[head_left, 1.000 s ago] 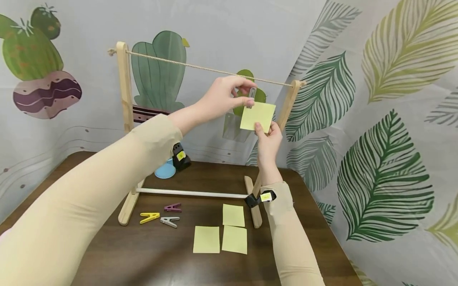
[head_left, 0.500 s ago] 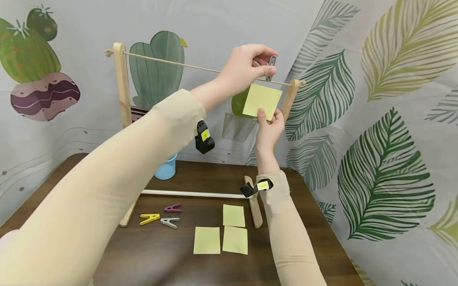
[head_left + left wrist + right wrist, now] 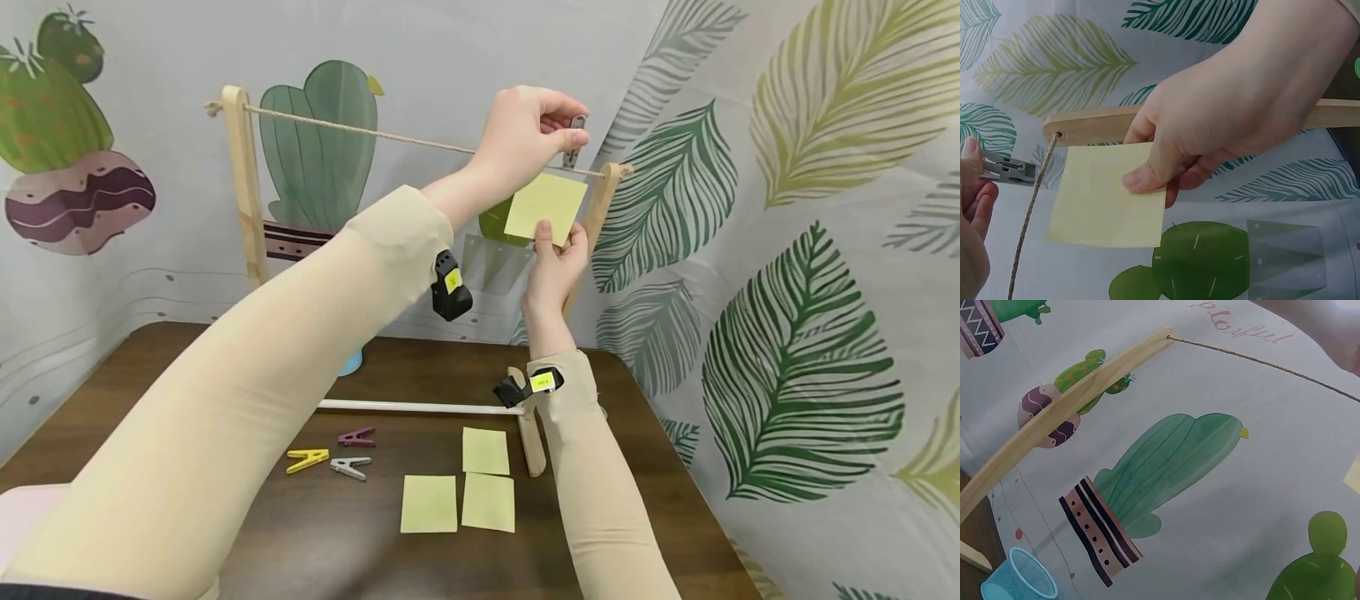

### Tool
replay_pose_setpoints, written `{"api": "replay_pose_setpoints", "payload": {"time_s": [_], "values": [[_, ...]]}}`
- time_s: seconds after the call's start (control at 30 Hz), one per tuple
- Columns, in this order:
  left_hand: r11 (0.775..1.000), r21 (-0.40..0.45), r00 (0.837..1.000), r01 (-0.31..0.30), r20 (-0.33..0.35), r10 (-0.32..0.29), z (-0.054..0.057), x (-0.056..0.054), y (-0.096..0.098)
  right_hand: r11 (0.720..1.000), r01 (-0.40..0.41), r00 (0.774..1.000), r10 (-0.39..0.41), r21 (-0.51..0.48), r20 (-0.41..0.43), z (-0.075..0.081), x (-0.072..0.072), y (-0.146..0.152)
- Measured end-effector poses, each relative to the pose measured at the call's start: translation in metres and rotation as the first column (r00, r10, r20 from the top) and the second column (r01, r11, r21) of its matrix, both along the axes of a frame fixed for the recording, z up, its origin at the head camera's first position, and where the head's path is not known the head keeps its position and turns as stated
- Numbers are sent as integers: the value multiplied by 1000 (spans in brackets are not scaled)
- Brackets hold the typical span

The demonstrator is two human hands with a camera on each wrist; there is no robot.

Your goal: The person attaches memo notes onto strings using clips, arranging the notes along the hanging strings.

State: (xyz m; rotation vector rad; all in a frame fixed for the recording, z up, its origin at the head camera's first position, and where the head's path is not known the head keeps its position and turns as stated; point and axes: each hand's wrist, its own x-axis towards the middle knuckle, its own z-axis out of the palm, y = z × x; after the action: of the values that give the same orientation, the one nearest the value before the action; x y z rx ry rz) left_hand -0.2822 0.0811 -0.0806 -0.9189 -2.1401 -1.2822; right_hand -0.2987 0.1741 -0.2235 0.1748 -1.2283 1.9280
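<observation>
My left hand pinches a grey clothespin between thumb and fingers, its tip pointing down at the rope. In the left wrist view the clothespin lies crosswise with its tip right at the rope. Just below the rope, my right hand holds a yellow sticky note by its lower edge, thumb in front and fingers behind. The note's upper edge is close under the clothespin. Only a corner of the note shows in the right wrist view.
A wooden frame carries the rope, with a white bar low down. On the table lie yellow, purple and grey clothespins, plus three sticky notes. A blue mesh cup stands behind, partly hidden.
Both hands have risen to the rope. The clothespin, which overlapped the note's top edge, has moved up and right, away from it to the rope. The right hand carried the note upward.
</observation>
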Motion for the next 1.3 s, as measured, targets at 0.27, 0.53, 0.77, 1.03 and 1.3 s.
{"api": "replay_pose_setpoints", "payload": {"time_s": [0.27,0.53,0.77,1.03,1.3], "values": [[995,-6,994,-96,-49,96,1,3,3,1000,-7,1000,7,-3,12,3,-1,0],[991,-41,987,-129,-103,124,1,2,3,1000,-13,1000,13,3,8,5,-2,0],[987,-40,984,-154,-102,149,-1,0,4,1000,-21,1000,21,7,-10,5,-2,0],[980,-90,984,-177,-52,173,-4,-2,4,1000,-4,1000,4,23,3,5,-1,1],[977,-112,984,-179,-36,176,-7,-5,5,1000,3,1000,-3,20,0,5,-1,2]]}}
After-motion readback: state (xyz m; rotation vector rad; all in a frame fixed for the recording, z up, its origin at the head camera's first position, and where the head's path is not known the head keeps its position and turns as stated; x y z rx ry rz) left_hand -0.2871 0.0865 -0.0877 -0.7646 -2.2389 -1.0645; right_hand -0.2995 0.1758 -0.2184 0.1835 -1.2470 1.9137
